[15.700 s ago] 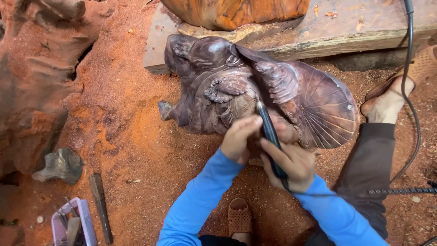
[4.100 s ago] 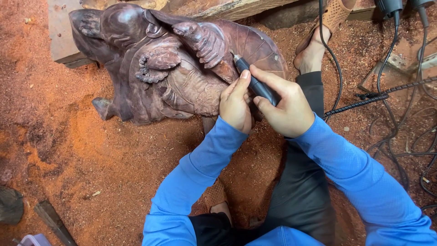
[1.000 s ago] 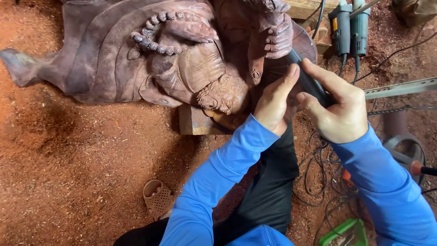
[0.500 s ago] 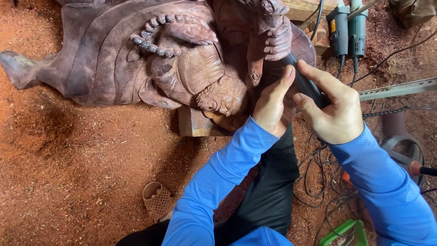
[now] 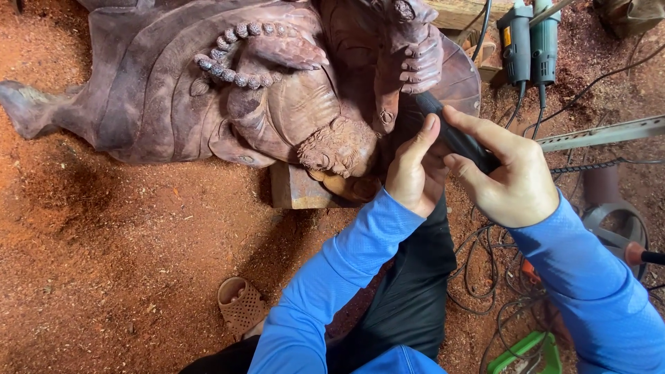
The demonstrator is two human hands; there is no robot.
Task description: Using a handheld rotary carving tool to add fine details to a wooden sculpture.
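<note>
Two bright blue sleeves (image 5: pixel 346 277) reach forward from the bottom. Right hand (image 5: pixel 516 180) grips a slim black rotary carving tool (image 5: pixel 454 135); left hand (image 5: pixel 414 173) steadies its tip, fingers curled. Beyond lies the big dark reddish-brown wooden figure carving (image 5: pixel 228 90) on red sawdust floor (image 5: pixel 118 263). Detail carving seems in hand; next move probably needs fine, steady pressure.

Both hands, right hand (image 5: pixel 516 176) and left hand (image 5: pixel 415 173), close round a black rotary carving tool (image 5: pixel 454 135) against the reddish wooden figure carving (image 5: pixel 228 90).

Bright blue long sleeves (image 5: pixel 346 277) are worn on both arms, black trousers (image 5: pixel 409 305) on the legs; the hands are bare.
</note>
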